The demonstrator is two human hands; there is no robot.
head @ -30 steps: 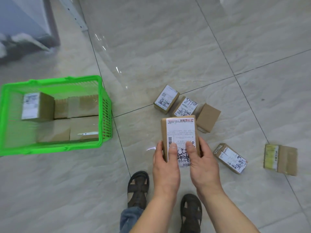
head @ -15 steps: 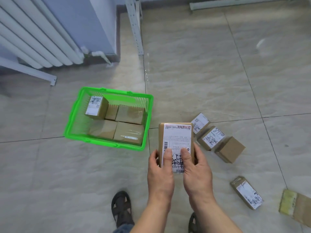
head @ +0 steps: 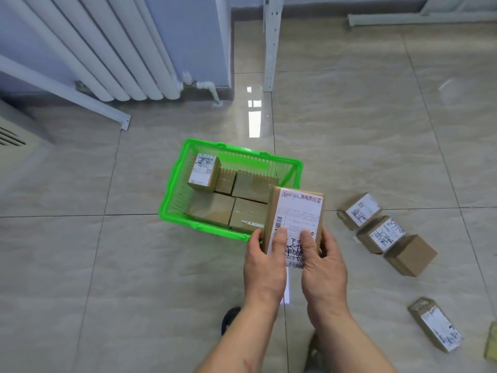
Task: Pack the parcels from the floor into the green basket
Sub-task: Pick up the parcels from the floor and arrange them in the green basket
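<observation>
I hold a flat brown parcel with a white shipping label between both hands, label up, over the near right corner of the green basket. My left hand grips its left edge and my right hand its right edge, thumbs on the label. The basket stands on the tiled floor and holds several brown parcels, one lying on top at its far left. Loose parcels lie on the floor to the right: three in a cluster and one nearer.
A white radiator and a white metal rail stand at the far left wall. A white shelf post rises behind the basket. My sandalled foot shows below my arms. A yellowish parcel edge sits at the right border.
My view has swung left and up, bringing the basket toward the centre. Both hands have carried the labelled parcel from over the bare floor to over the basket's near right corner.
</observation>
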